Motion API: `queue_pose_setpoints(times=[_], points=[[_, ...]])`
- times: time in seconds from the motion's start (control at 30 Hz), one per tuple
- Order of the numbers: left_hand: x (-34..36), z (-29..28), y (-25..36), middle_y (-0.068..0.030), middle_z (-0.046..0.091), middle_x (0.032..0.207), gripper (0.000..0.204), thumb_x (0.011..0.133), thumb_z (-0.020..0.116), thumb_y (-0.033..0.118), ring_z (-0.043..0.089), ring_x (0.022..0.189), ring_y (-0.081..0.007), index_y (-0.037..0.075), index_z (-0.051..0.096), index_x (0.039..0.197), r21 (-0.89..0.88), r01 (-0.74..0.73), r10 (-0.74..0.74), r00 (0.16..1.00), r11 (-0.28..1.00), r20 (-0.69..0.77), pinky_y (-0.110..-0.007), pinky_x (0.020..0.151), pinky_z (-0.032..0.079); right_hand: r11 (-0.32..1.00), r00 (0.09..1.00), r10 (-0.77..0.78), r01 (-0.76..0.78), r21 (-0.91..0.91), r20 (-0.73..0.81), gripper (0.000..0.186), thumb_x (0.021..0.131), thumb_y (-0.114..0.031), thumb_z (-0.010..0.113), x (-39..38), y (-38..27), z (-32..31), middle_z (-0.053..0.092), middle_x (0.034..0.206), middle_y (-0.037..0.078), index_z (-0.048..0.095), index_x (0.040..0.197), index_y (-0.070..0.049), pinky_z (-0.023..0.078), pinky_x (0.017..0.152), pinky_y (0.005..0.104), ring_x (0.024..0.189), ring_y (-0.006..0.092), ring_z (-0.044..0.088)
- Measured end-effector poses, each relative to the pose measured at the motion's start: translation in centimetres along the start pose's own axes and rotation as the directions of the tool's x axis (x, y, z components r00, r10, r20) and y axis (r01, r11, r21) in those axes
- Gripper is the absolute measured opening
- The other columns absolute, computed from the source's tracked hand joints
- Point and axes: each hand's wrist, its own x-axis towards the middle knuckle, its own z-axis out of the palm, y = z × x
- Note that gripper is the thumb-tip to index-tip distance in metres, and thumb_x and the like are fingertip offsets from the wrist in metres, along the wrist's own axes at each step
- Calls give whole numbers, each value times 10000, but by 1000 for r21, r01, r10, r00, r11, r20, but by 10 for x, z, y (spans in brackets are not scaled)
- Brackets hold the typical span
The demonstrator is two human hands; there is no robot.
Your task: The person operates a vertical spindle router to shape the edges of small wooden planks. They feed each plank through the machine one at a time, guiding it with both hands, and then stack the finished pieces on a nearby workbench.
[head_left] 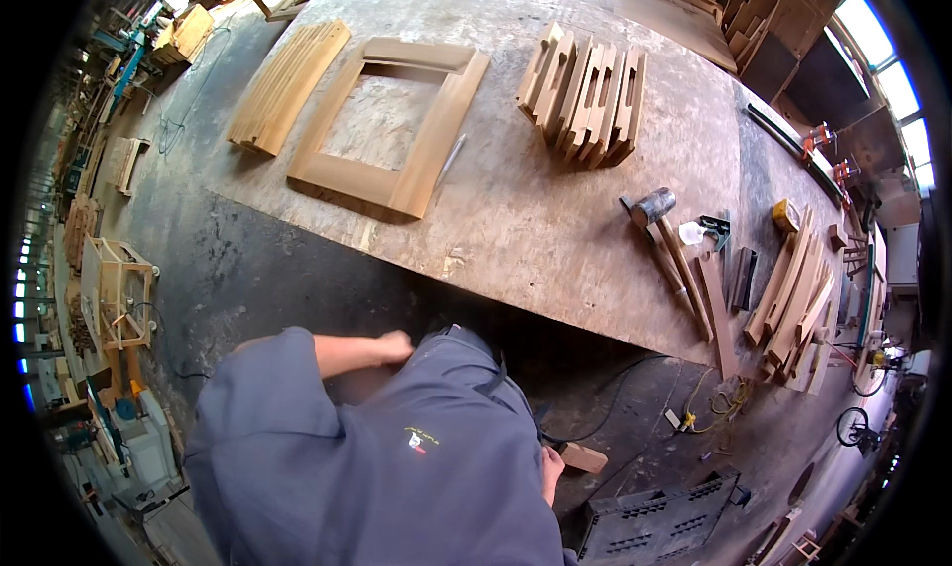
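Observation:
My left hand [395,348] is curled closed in front of my waist, with nothing seen sticking out of it. At my right side, partly behind my shirt, my right hand [551,474] has its fingers curled. A short wooden block [583,457] shows right beside those fingers; whether they grip it cannot be made out. Ahead on the workbench [496,229] lies a rectangular wooden frame [443,130], with a loose-looking strip across its far end. A pencil-like stick [451,158] rests along its right side. Neither hand touches the bench.
Stacked wooden strips [288,85] lie left of the frame, slotted wooden pieces [585,95] to its right. A mallet [654,207], tools and more strips [793,293] occupy the right end. On the floor are a black plastic crate [654,526] and a yellow cord [729,402].

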Motion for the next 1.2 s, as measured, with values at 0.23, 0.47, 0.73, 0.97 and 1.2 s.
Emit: queue_pose_setpoints(times=[0.23, 0.47, 0.73, 0.97, 1.2], points=[[-13, 108, -142, -136, 824, 1118, 300, 942, 796, 301, 785, 1049, -292, 53, 828, 1107, -368, 207, -90, 946, 907, 312, -505, 912, 605, 993, 998, -37, 43, -112, 48, 389, 1001, -78, 750, 28, 48, -26, 766, 1007, 165, 693, 1330, 122, 598, 668, 322, 774, 216, 726], [-28, 125, -159, -138, 822, 1117, 295, 942, 793, 300, 783, 1047, -297, 56, 827, 1104, -294, 138, -64, 966, 946, 250, -505, 910, 606, 992, 999, -21, 25, -124, 30, 336, 978, -55, 758, 40, 87, -52, 760, 949, 132, 721, 1267, 114, 565, 612, 310, 702, 177, 692], [-36, 123, -163, -140, 820, 1115, 290, 941, 790, 299, 781, 1044, -303, 60, 825, 1101, -205, 139, -91, 969, 969, 229, -505, 908, 606, 987, 997, 70, -68, 147, -9, 208, 1002, 27, 690, 14, 95, -59, 681, 871, 100, 689, 1196, 100, 472, 532, 275, 656, 156, 623], [-38, 115, -154, -142, 818, 1113, 285, 941, 787, 298, 780, 1042, -308, 64, 824, 1098, -140, 120, -88, 973, 983, 213, -505, 906, 607, 999, 999, -20, 19, -30, -45, 209, 1005, -99, 747, 25, 144, -64, 758, 868, 55, 802, 1154, 37, 546, 641, 296, 726, 151, 679], [-41, 109, -139, -145, 816, 1112, 280, 941, 784, 297, 778, 1039, -313, 67, 822, 1096, -105, 95, -74, 979, 990, 189, -505, 905, 607, 993, 996, -65, 59, -106, -54, 273, 985, -146, 796, 62, 204, -67, 838, 1036, 109, 830, 1153, 66, 597, 860, 320, 932, 162, 750]])
